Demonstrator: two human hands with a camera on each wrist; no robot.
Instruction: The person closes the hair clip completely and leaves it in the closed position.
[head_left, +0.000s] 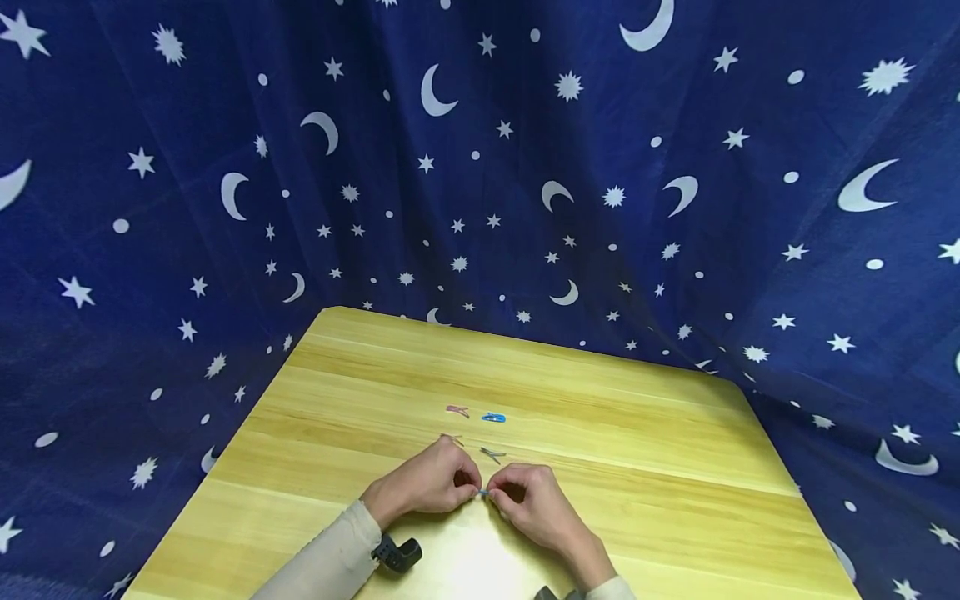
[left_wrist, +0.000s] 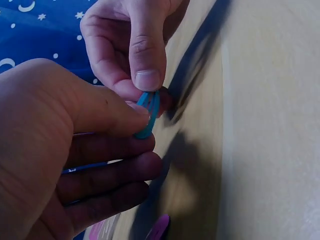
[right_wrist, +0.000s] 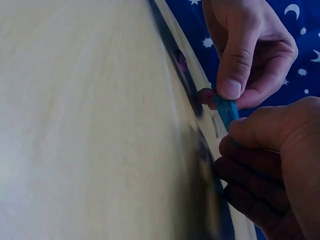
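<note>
Between my two hands is a small teal-blue snap hair clip [head_left: 483,492], held just over the table. My left hand [head_left: 435,479] pinches one end with thumb and forefinger; in the left wrist view its other fingers lie loosely bent below the clip [left_wrist: 149,112]. The opposite end is pinched by thumb and forefinger of my right hand [head_left: 540,504]. Fingertips cover both ends of the clip [right_wrist: 227,111], so whether it is snapped cannot be told. Beyond the hands lie a pink clip [head_left: 458,411], a blue clip [head_left: 493,417] and a grey clip [head_left: 492,455].
Just past my left hand lies a pale orange-pink clip [head_left: 456,440], partly hidden by that hand. All of these rest on a light wooden table [head_left: 637,417]. A dark blue curtain [head_left: 495,183] with moons and stars hangs behind the table and at its sides.
</note>
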